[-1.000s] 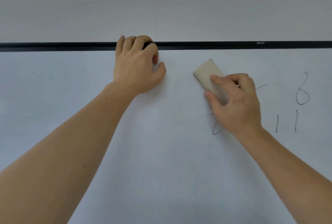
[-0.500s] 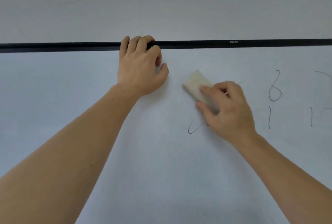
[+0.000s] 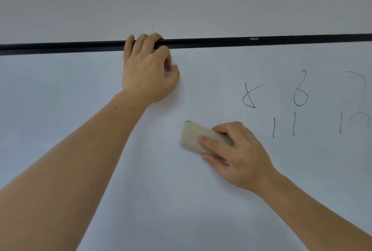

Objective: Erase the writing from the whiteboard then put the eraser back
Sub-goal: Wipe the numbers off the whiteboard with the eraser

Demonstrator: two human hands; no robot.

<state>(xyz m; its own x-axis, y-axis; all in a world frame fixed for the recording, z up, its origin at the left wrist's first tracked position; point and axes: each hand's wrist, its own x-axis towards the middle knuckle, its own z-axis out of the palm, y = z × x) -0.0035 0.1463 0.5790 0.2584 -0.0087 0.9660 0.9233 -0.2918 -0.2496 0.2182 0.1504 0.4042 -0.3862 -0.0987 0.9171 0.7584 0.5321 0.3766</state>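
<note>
Lower now than half a second ago, the one eraser (image 3: pixel 198 137) lies flat on the whiteboard (image 3: pixel 100 93), clamped under the right hand (image 3: pixel 239 154), below and right of the left hand (image 3: pixel 147 73). Two hands show; the left curls its fingers over the black top frame (image 3: pixel 241 40). Written marks (image 3: pixel 300 91) remain to the right, near the view's edge. Bare board spreads left and below.

head view; worn on person; faces whiteboard (image 3: pixel 141 190) close up; single view
</note>
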